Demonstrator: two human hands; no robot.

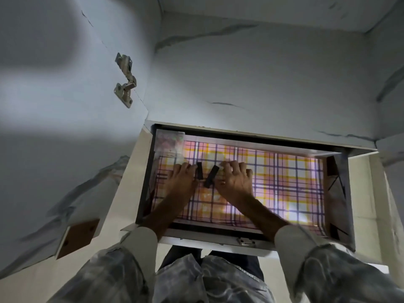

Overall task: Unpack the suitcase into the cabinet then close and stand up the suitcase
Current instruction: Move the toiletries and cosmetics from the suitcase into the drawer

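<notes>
Head view: both hands, left hand (182, 179) and right hand (234, 180), pinched dark strips (206, 174) over plaid-lined drawer (251, 171); suitcase unseen, unpacking midway.

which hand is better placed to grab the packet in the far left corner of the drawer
Left. The left hand lies nearest the packet, just below it. The right hand sits further right, and would have to cross over the left.

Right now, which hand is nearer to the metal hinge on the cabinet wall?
Left. The left hand lies in the plaid-lined drawer, below and right of the hinge. The right hand lies beside it, further right, so farther from the hinge.
</notes>
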